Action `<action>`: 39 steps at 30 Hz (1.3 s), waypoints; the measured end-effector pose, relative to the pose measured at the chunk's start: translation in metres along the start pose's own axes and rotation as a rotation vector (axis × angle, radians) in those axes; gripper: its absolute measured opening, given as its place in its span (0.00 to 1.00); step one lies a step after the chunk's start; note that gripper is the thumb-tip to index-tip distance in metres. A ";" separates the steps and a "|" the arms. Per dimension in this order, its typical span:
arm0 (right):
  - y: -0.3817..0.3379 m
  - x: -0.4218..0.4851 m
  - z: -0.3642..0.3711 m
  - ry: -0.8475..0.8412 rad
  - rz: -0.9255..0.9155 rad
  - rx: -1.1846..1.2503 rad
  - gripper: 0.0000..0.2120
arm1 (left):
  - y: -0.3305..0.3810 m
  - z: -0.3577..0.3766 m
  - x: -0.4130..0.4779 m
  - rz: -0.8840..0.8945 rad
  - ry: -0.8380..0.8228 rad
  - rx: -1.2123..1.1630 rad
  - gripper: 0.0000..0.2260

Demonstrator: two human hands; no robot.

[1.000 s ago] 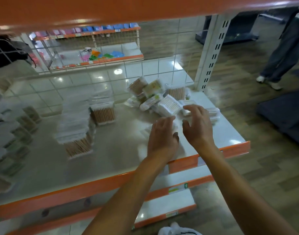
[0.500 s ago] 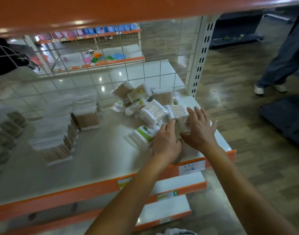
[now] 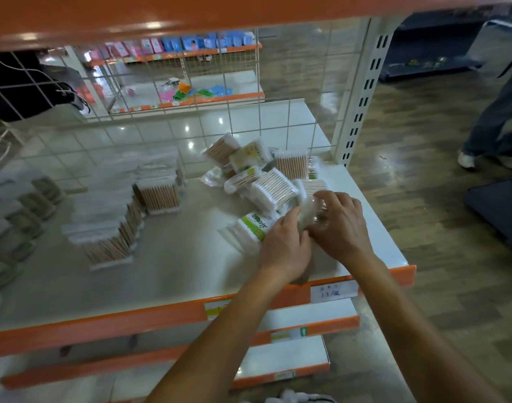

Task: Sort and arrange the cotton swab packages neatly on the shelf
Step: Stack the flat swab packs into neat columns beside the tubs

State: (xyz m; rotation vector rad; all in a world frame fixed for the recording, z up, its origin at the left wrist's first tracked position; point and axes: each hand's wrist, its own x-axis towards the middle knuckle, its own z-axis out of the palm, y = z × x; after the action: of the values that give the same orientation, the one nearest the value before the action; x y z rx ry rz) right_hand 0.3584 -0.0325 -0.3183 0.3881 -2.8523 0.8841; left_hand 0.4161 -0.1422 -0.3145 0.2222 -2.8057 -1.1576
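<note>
Centre-right, right hand (image 3: 340,225) clasped a clear packet (image 3: 310,209); left hand (image 3: 284,247) touched it, hold unclear. Lifting it level seemed wisest.

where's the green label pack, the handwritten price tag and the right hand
green label pack (image 3: 256,226), head view, printed label
handwritten price tag (image 3: 334,291), head view, paper's middle
right hand (image 3: 340,228), head view, back of hand

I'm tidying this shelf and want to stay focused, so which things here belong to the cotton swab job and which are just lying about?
Job: loose heap of swab packages; green-labelled package; clear packet between left hand and right hand; neat stacks; shelf.
Lying about: price label; colourful goods on the far shelf; another person's legs.
</note>
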 end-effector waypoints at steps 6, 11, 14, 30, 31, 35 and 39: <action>-0.021 -0.004 -0.002 0.010 -0.020 0.125 0.29 | -0.002 -0.016 -0.006 -0.038 0.102 -0.130 0.20; -0.035 -0.004 -0.003 0.030 -0.121 0.248 0.31 | -0.004 -0.035 -0.011 -0.040 0.207 -0.210 0.21; -0.050 -0.003 -0.004 0.018 -0.152 0.285 0.29 | -0.009 -0.049 -0.014 -0.036 0.260 -0.242 0.23; -0.175 -0.012 0.027 -0.170 -0.270 0.785 0.22 | -0.072 -0.140 -0.044 0.080 0.373 -0.396 0.24; -0.182 -0.013 0.029 -0.187 -0.291 0.814 0.21 | -0.075 -0.145 -0.046 0.086 0.386 -0.401 0.24; -0.210 -0.018 0.041 -0.302 -0.338 0.993 0.12 | -0.089 -0.166 -0.056 0.095 0.476 -0.411 0.22; -0.239 -0.022 0.051 -0.400 -0.405 1.040 0.13 | -0.105 -0.185 -0.065 0.091 0.589 -0.391 0.22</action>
State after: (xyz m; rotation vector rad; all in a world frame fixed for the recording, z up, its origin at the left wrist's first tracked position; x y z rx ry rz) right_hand 0.4444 -0.2470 -0.2367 1.2862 -2.1575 2.2992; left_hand 0.5168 -0.3328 -0.2600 0.3311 -2.0261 -1.3230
